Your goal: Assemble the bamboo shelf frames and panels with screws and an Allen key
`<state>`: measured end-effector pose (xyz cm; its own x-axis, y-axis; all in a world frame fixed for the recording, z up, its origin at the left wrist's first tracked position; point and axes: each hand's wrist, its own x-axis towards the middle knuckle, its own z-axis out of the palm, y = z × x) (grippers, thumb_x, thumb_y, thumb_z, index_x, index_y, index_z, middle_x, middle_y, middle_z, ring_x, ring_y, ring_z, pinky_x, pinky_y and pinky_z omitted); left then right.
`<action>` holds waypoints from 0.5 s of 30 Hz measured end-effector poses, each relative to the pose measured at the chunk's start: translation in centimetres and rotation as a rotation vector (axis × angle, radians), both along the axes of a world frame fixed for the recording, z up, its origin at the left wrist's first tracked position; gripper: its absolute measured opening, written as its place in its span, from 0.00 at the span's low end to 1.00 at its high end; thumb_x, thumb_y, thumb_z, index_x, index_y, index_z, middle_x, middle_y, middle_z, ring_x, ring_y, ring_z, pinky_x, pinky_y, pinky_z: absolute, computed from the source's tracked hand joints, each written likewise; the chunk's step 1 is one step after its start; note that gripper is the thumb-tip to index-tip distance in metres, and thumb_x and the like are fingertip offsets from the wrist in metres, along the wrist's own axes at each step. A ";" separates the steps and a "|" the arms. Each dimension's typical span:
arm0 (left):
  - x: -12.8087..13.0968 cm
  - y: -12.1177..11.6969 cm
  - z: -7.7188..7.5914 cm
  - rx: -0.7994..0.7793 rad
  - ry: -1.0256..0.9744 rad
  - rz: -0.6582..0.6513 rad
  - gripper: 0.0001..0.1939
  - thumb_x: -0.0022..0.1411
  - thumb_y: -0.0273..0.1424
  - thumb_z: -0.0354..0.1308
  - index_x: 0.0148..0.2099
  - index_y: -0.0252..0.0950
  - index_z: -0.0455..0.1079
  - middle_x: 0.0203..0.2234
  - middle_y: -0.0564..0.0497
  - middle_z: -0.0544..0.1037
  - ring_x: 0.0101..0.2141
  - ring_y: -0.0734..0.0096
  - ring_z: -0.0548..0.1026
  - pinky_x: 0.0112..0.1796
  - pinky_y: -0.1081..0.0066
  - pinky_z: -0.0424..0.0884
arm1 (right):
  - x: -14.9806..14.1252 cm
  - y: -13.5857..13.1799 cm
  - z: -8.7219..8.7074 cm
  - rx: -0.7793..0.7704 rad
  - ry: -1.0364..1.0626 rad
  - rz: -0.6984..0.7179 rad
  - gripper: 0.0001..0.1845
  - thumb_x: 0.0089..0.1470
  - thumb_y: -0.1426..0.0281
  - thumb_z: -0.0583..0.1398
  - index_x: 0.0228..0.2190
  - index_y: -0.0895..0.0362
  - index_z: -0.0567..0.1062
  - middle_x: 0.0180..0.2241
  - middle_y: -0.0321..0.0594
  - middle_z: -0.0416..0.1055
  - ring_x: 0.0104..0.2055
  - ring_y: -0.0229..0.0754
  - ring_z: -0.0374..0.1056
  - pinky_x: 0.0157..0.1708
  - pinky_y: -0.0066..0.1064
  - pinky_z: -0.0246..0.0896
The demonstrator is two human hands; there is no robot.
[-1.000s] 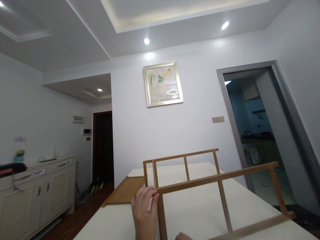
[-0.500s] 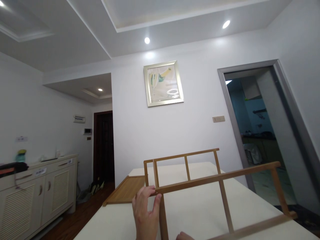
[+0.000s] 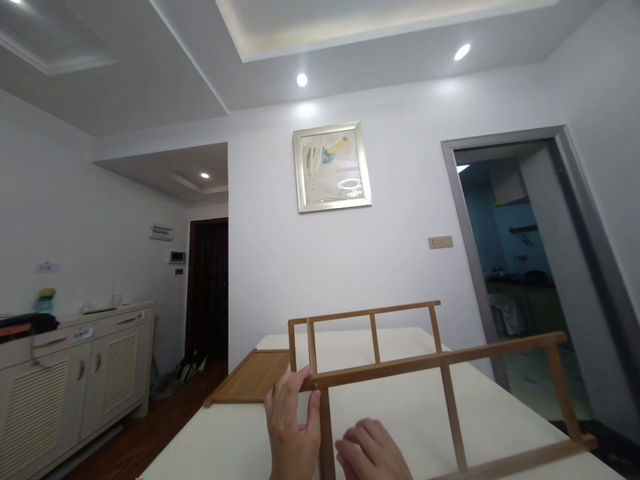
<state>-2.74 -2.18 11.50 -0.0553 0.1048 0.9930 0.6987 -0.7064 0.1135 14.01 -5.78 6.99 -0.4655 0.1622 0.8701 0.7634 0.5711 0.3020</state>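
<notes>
A brown wooden frame [image 3: 383, 369] of rails and uprights stands on the white table [image 3: 240, 433]. My left hand [image 3: 294, 417] grips its near left corner, fingers over the end of the top rail and thumb against its near side. A tiny pale spot, too small to name, shows on the rail by the thumb. My right hand [image 3: 373, 450] is low, just right of the near left upright, apart from the rail. Its fingers are curled together, and what they hold, if anything, is hidden.
A flat slatted wooden panel [image 3: 253, 378] lies on the table at the left. Beyond the table's left side stands a white cabinet [image 3: 75, 373] with a bottle [image 3: 45, 301] on top. A grey-framed doorway [image 3: 465, 220] opens at the right.
My right hand has risen into view from the bottom edge. My left hand keeps its grip on the frame's corner. The view has shifted slightly.
</notes>
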 end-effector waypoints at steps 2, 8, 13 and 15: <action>0.0 0.0 0.0 -0.010 -0.007 -0.003 0.16 0.61 0.24 0.55 0.52 0.38 0.65 0.40 0.48 0.78 0.45 0.60 0.73 0.47 0.59 0.63 | -0.5 -0.9 3.8 0.006 0.071 0.050 0.11 0.56 0.77 0.55 0.41 0.55 0.71 0.36 0.44 0.73 0.37 0.45 0.66 0.35 0.38 0.64; -0.1 0.1 -0.2 -0.038 -0.009 -0.021 0.14 0.62 0.24 0.54 0.50 0.39 0.65 0.40 0.48 0.77 0.45 0.61 0.72 0.47 0.59 0.63 | -2.4 0.0 8.7 -0.115 0.276 0.168 0.17 0.56 0.77 0.56 0.47 0.52 0.69 0.41 0.42 0.73 0.44 0.45 0.67 0.46 0.44 0.61; -0.2 0.0 -0.2 -0.070 -0.017 -0.056 0.13 0.63 0.24 0.51 0.50 0.40 0.65 0.40 0.48 0.77 0.45 0.62 0.72 0.46 0.59 0.64 | -3.7 0.9 7.7 -0.145 0.323 0.204 0.16 0.56 0.77 0.56 0.45 0.51 0.72 0.38 0.40 0.73 0.40 0.43 0.68 0.42 0.41 0.59; -0.2 -0.1 -0.1 -0.069 -0.026 -0.063 0.13 0.64 0.24 0.50 0.49 0.40 0.65 0.40 0.49 0.77 0.45 0.62 0.72 0.46 0.59 0.64 | -4.0 1.1 7.4 -0.115 0.348 0.185 0.17 0.57 0.77 0.55 0.46 0.50 0.72 0.36 0.40 0.72 0.38 0.42 0.68 0.41 0.41 0.58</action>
<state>-2.89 -2.25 11.36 -0.0719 0.1767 0.9816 0.6495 -0.7386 0.1805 10.00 -4.70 14.41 -0.1767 0.2085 0.9619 0.6899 0.7233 -0.0300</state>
